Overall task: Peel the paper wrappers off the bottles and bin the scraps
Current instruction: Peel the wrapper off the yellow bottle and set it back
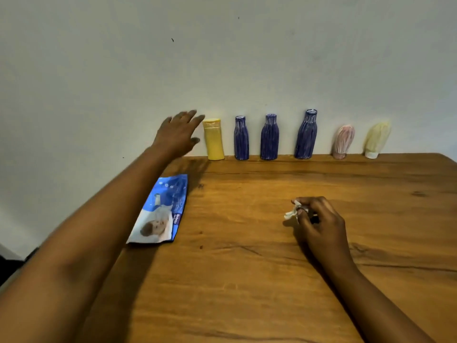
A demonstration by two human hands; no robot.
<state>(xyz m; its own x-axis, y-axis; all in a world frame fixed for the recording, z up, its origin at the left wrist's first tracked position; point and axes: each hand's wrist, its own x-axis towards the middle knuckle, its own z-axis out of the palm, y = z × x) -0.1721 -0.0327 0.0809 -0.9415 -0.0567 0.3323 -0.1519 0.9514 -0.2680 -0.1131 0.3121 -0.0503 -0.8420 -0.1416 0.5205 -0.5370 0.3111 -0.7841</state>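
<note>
along the far edge of the wooden bench (247, 280), against the pale wall (247, 58), six bottles stood upright in a row. the bare yellow bottle (214, 141) was at the left end, with no wrapper on it. next came the first blue-wrapped bottle (241, 138), the second blue-wrapped bottle (269, 137) and the taller third blue-wrapped bottle (306, 134). a little apart stood the pink-wrapped bottle (343, 142) and the cream-wrapped bottle (376, 139), whose white end showed at the bottom. the left hand (176, 134) hovered just beside the bare yellow bottle, released, fingers straight and spread, grasping nothing; whether a fingertip touched the bottle could not be told. the right hand (319, 224) was nearer, low over the bench and well apart from the row, its thumb and fingers pinching a crumpled pale paper scrap (291, 212). a blue printed pouch (162, 210) lay flat at the bench's left edge, beside the left forearm.
</note>
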